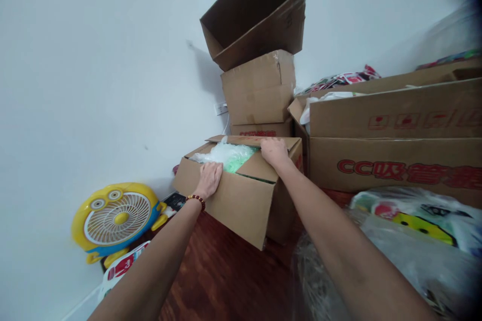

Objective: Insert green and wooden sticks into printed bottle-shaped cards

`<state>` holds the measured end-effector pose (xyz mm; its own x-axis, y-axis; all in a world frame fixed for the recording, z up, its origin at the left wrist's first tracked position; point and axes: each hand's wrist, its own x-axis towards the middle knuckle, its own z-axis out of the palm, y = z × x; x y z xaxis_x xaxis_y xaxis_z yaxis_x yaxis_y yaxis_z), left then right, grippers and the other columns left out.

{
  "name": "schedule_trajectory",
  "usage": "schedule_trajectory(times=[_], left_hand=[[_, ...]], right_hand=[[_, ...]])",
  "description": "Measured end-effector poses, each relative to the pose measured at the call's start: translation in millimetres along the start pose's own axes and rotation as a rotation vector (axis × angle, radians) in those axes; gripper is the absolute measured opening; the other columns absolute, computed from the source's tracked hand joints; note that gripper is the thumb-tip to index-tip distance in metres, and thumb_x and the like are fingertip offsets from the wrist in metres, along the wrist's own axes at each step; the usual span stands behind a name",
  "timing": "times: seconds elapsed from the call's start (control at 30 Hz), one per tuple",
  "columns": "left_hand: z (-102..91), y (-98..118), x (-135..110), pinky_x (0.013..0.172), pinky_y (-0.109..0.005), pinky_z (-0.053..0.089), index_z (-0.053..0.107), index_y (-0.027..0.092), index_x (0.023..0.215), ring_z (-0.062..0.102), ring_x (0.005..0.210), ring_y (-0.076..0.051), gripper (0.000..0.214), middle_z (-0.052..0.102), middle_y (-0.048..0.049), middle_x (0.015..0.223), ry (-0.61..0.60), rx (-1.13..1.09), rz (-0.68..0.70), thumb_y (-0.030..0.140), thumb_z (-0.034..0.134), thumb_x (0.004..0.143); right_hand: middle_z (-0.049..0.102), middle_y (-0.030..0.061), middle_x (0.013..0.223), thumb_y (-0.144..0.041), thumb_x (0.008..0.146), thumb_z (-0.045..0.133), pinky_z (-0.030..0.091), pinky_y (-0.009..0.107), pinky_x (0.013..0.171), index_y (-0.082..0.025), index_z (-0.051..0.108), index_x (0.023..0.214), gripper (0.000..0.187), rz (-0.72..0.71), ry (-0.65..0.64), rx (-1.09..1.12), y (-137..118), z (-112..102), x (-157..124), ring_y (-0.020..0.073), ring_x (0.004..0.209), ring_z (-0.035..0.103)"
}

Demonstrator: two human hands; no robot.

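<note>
A brown cardboard box (233, 200) stands on the floor in front of me with its top flaps apart. Inside it shows a clear plastic bag (226, 153) with something green in it. My left hand (210, 178), with a beaded bracelet at the wrist, has its fingers curled over the box's near edge. On the far right side, my right hand (274, 152) grips a top flap, its fingertips partly hidden behind the cardboard.
Several cardboard boxes (259, 90) are stacked against the wall behind. A long printed box (376, 155) holds bagged goods at the right. Plastic bags (414, 241) lie at the lower right. A yellow fan (120, 218) leans at the left on the dark wooden floor (226, 276).
</note>
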<state>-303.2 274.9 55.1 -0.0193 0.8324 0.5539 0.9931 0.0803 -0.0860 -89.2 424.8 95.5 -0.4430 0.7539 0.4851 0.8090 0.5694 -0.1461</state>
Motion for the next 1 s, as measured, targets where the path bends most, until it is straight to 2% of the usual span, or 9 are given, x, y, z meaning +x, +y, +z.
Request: schedule_trajectory(times=[0.37, 1.0], left_hand=[[-0.6, -1.0, -1.5, 0.093, -0.039, 0.033, 0.057, 0.020, 0.104, 0.047, 0.095, -0.022, 0.037, 0.059, -0.0058, 0.098, -0.012, 0.028, 0.013, 0.028, 0.021, 0.099], [-4.0, 3.2, -2.4, 0.092, -0.039, 0.032, 0.057, 0.019, 0.097, 0.047, 0.093, -0.022, 0.037, 0.060, -0.0058, 0.096, 0.005, 0.008, 0.018, 0.028, 0.021, 0.100]], right_hand=[[0.064, 0.0210, 0.114, -0.012, 0.091, 0.031, 0.037, 0.041, 0.088, -0.012, 0.064, 0.111, 0.039, 0.005, -0.004, 0.018, -1.9, -6.0, -3.4, 0.0263, 0.108, 0.057], [0.061, 0.0236, 0.116, -0.014, 0.091, 0.033, 0.038, 0.043, 0.088, -0.010, 0.060, 0.114, 0.036, 0.022, 0.012, -0.023, -3.8, 3.9, 3.5, 0.0293, 0.107, 0.057]])
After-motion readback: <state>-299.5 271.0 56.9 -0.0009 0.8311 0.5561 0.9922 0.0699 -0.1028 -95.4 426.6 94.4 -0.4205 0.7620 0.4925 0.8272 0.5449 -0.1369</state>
